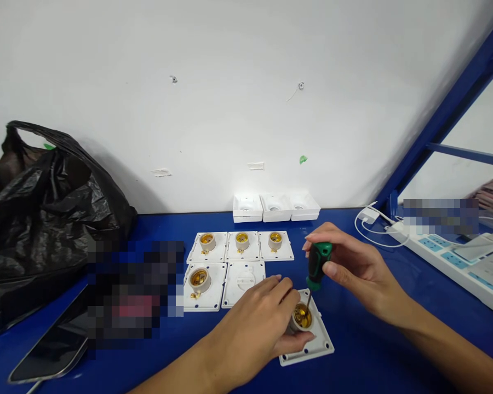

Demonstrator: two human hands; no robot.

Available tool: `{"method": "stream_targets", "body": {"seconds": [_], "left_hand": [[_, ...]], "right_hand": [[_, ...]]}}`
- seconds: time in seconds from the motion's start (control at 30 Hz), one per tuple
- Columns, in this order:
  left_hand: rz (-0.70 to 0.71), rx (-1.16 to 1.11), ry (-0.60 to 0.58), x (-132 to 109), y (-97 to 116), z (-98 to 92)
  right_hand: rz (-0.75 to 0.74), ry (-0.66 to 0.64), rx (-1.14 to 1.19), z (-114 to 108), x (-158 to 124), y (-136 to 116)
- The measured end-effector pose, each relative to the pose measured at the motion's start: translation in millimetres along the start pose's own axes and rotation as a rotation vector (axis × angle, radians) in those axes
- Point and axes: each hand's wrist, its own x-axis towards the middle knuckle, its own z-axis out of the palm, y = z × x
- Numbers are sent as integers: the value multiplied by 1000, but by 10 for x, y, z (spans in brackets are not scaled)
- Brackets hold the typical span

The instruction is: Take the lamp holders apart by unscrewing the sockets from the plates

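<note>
My left hand (267, 314) is closed around the side of a round lamp socket (302, 317) with a brass-coloured inside. That socket sits on a square white base plate (318, 342) lying on the blue table. In my right hand (359, 273) is a green and black screwdriver (319, 262), gripped by its handle. Its shaft points down into the socket; the tip is hard to make out inside. To the left lie several more white plates with sockets, such as this socket plate (217, 290). One bare plate (240, 282) has no socket on it and is partly behind my left hand.
Three white box covers (276, 209) stand in a row against the wall. A black plastic bag (53, 219) and a phone (51, 345) are at the left. On the right lie a white power strip (464, 268) and a charger (368, 215) with cables, beside a blue frame (439, 104).
</note>
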Motion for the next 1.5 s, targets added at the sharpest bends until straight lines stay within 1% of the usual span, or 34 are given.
{"method": "stream_targets", "body": {"seconds": [0.4,0.6,0.97,1.37,1.43,1.5], "left_hand": [[4,-5,-4,-12,-13,19],[-2,-9,-3,-8,2,-1],[-1,3,3,-9,-4,25],[9,2,15,-20,-22,43],[11,3,18,-19,-23,51],[8,-5,13,-15,-20,47]], "right_hand": [[-14,20,-5,-3,3,15],[-12,31,0,4,6,7],[2,-2,30,2,2,21],[-43,-24,-78,-1,-27,-20],[-62,-29,-58,-15,-26,-27],[-41,-71,3,-41,-26,-30]]}}
